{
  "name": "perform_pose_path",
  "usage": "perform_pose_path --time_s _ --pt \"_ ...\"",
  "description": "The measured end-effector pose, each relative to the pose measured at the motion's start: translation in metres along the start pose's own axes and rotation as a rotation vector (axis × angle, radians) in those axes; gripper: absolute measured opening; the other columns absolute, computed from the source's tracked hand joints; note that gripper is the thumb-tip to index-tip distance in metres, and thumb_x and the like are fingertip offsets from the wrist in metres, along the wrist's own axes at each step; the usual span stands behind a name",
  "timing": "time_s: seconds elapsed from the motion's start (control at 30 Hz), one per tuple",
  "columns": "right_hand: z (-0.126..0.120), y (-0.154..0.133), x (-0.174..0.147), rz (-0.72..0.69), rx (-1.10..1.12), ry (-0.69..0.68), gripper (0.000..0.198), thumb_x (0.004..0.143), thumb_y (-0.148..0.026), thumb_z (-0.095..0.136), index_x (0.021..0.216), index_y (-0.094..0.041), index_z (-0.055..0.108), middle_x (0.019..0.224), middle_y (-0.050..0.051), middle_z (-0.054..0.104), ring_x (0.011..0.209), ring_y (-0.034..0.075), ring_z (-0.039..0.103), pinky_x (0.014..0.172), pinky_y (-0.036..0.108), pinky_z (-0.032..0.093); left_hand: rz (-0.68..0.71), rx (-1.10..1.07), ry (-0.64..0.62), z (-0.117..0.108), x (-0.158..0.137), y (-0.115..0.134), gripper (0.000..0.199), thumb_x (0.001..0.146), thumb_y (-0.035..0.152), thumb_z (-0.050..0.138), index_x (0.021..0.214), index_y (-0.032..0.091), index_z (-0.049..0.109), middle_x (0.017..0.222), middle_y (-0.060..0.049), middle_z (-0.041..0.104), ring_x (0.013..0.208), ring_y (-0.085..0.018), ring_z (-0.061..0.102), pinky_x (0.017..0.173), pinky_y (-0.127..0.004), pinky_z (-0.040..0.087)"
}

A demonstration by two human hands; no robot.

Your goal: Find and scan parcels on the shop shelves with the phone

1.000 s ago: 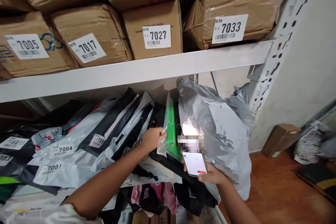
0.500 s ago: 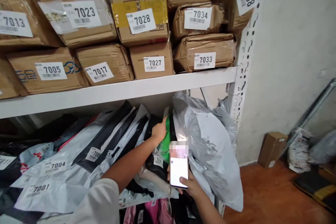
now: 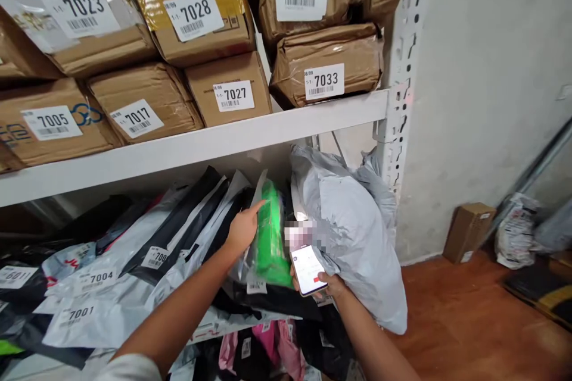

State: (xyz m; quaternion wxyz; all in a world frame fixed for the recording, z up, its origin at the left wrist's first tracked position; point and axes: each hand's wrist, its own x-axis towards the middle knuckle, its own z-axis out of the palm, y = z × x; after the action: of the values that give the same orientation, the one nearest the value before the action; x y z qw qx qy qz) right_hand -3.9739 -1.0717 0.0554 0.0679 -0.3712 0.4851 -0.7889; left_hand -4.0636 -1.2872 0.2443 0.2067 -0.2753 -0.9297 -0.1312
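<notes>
Left hand [image 3: 243, 227] flat, ungripped on green pkg [image 3: 271, 237] among shelf mailers [image 3: 147, 250]; right hand [image 3: 328, 287] grips phone [image 3: 308, 269].

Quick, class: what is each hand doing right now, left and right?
Left hand: open, fingers resting on the green parcel, not gripping it.
Right hand: closed around a phone.

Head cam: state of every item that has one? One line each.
Left hand: open, fingers flat against the green parcel, no grip closed.
Right hand: grip shut on the phone.
White-cased smartphone: screen lit, tilted.
Green item in clear plastic bag: upright on edge between neighbouring bags.
Large grey poly mailer: bulging, crumpled, leaning against the shelf post.
Brown cardboard box labelled 7027: closed, on the upper shelf.
</notes>
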Motion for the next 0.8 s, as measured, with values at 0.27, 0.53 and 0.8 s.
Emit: perform_pose_path --time_s 0.27,0.53,0.8 --pt "0.001 -0.007 -0.005 -0.035 0.036 0.006 0.049 0.080 -0.060 0.063 0.098 -0.014 0.060 0.082 0.002 0.063 0.054 0.007 0.054 0.034 0.014 0.034 -0.028 0.098 -0.039 0.004 -0.039 -0.001 0.050 0.095 0.021 0.025 0.140 0.028 0.046 0.111 -0.008 0.069 0.097 -0.022 0.066 0.085 -0.032 0.049" --pt "0.054 -0.023 -0.010 0.026 0.160 0.118 0.076 0.068 -0.071 0.066 0.117 -0.014 0.056 0.096 0.016 0.068 0.066 0.022 0.067 0.031 0.019 0.042 -0.181 0.152 -0.189 0.002 -0.023 0.023 0.062 0.094 0.054 0.020 0.145 0.022 0.034 0.097 -0.017 0.068 0.093 -0.036 0.066 0.078 -0.046 0.047" --pt "0.077 -0.017 -0.003 -0.034 0.261 0.188 0.080 0.069 -0.076 0.061 0.121 -0.015 0.056 0.102 0.017 0.067 0.060 0.018 0.065 0.026 0.016 0.034 -0.505 -0.040 -0.303 0.009 0.058 0.037 0.102 0.061 0.055 0.069 0.143 0.011 0.027 0.132 -0.031 0.045 0.113 -0.043 0.055 0.080 -0.041 0.047"
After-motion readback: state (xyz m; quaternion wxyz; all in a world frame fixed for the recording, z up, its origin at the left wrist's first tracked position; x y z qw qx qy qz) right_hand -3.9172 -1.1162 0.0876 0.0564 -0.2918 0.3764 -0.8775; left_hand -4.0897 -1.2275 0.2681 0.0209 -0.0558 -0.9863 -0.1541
